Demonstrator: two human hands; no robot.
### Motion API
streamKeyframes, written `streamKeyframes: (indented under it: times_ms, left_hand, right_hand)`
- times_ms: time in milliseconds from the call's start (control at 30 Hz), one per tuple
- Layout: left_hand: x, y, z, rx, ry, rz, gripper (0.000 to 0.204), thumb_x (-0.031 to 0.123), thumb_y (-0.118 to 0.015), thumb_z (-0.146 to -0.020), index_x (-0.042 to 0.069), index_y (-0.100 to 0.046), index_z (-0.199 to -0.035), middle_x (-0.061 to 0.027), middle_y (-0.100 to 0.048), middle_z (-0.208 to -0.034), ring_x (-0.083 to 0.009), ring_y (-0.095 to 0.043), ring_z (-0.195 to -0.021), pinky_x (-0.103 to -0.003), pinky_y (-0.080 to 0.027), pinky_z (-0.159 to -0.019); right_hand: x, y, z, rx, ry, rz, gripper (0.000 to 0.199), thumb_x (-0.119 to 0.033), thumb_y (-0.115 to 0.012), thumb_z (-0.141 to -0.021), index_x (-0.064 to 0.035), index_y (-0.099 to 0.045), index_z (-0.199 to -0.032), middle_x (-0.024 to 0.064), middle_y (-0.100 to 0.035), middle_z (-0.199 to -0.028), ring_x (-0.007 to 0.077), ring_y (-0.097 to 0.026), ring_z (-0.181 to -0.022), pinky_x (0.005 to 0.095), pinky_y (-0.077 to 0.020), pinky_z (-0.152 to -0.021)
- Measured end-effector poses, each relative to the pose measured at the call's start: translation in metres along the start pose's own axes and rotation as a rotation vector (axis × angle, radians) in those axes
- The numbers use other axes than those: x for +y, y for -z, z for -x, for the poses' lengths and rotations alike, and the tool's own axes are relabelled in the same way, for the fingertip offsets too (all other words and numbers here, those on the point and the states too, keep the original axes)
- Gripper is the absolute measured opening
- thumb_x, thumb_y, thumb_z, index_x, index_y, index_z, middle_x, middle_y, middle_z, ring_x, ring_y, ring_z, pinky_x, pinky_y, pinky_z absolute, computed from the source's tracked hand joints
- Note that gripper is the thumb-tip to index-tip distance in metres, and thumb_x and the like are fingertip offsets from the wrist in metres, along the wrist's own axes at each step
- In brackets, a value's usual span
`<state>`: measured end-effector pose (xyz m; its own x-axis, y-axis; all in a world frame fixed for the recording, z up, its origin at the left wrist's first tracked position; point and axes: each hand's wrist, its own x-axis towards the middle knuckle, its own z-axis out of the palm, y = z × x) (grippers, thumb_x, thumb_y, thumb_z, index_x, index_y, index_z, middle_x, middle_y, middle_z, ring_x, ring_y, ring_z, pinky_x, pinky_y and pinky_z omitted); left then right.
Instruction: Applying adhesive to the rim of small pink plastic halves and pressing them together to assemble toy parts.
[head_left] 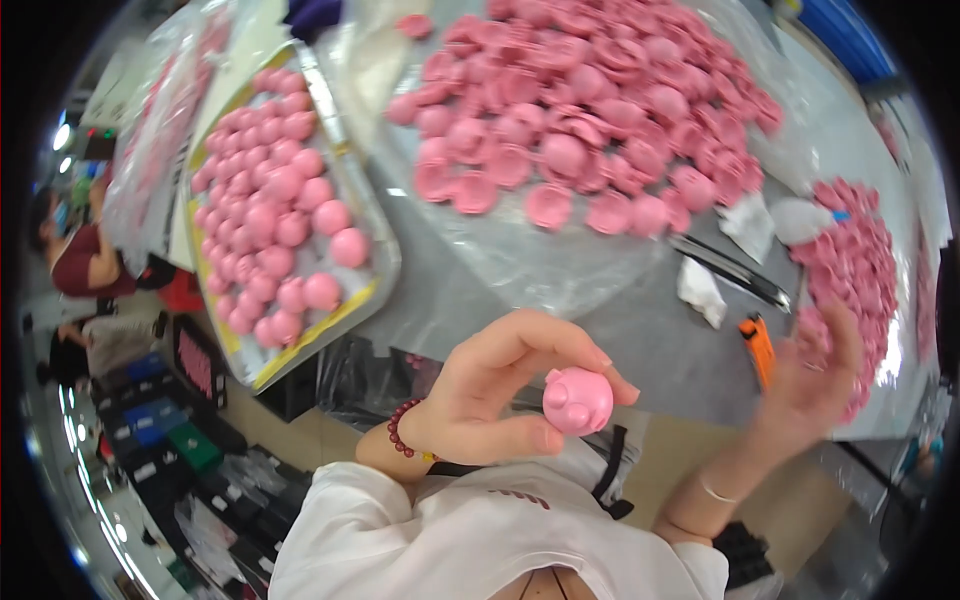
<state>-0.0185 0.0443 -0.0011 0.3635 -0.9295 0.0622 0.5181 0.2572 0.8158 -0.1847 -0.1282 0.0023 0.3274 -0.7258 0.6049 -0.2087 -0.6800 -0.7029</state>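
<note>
While the tray's rim (387, 258) likely stops its pink balls (262, 217) rolling off, our left hand (468, 395) pinches a pig-faced ball (578, 402) between thumb and fingertips, leaving its front clear, and our blurred right hand (803, 385), grip unreadable, hovers by small pink pieces (858, 262).

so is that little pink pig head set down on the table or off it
Off it: the left hand holds the pink pig head in its fingers, clear of the grey table.

Pink ball (577, 402): smooth matt plast.
</note>
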Motion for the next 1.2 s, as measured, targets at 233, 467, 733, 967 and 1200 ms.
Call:
streamKeyframes:
  times_ms: [233,467,733,967,1200]
  left_hand:
    - [0.077,0.075,0.017,0.626,-0.614,-1.739,0.020,0.016,-0.054,-0.077,0.002,-0.052,-0.090,-0.0112,-0.053,-0.099,-0.0319,-0.045,-0.100,-0.039,-0.030,-0.088]
    - [0.095,0.096,0.043,0.593,-0.153,-1.798,0.027,0.017,-0.051,-0.078,0.006,-0.052,-0.102,-0.0116,-0.044,-0.118,-0.0344,-0.032,-0.115,-0.041,-0.020,-0.096]
    - [0.087,0.068,0.010,0.659,-0.152,-2.119,0.035,0.011,-0.053,-0.073,0.007,-0.051,-0.108,-0.0121,-0.045,-0.119,-0.0279,-0.034,-0.117,-0.036,-0.023,-0.097]
    - [0.047,0.049,-0.032,0.312,-0.251,-1.858,0.028,0.004,-0.057,-0.069,0.006,-0.055,-0.097,-0.0104,-0.054,-0.100,-0.0279,-0.049,-0.094,-0.036,-0.037,-0.081]
    - [0.030,0.030,-0.043,0.560,-0.411,-1.505,0.007,0.000,-0.052,-0.075,-0.001,-0.054,-0.082,-0.0132,-0.059,-0.089,-0.0228,-0.057,-0.081,-0.029,-0.042,-0.072]
  right_hand:
    - [0.045,0.020,-0.067,-0.235,-0.057,0.231,0.050,-0.006,-0.061,-0.070,0.0013,-0.040,-0.115,0.0115,-0.045,-0.111,0.0171,-0.044,-0.100,0.0260,-0.0384,-0.076]
    - [0.063,0.011,-0.098,-0.573,-0.299,0.174,0.033,-0.008,-0.061,-0.072,0.0014,-0.050,-0.102,0.0064,-0.052,-0.091,0.0078,-0.050,-0.071,0.0176,-0.0415,-0.057]
    - [0.063,0.004,-0.093,-0.445,-0.240,0.151,0.022,-0.007,-0.057,-0.075,0.0047,-0.053,-0.094,0.0066,-0.054,-0.086,0.0107,-0.052,-0.075,0.0218,-0.0427,-0.066]
    - [-0.017,0.026,-0.035,-0.013,-0.392,-0.578,0.039,-0.028,-0.045,-0.081,0.0004,-0.039,-0.106,0.0099,-0.052,-0.077,0.0173,-0.050,-0.065,0.0237,-0.0405,-0.054]
    - [-0.030,0.013,0.026,-0.160,-0.679,-0.864,0.044,-0.046,-0.049,-0.078,-0.0069,-0.039,-0.097,0.0066,-0.049,-0.072,0.0118,-0.044,-0.056,0.0218,-0.0347,-0.045]
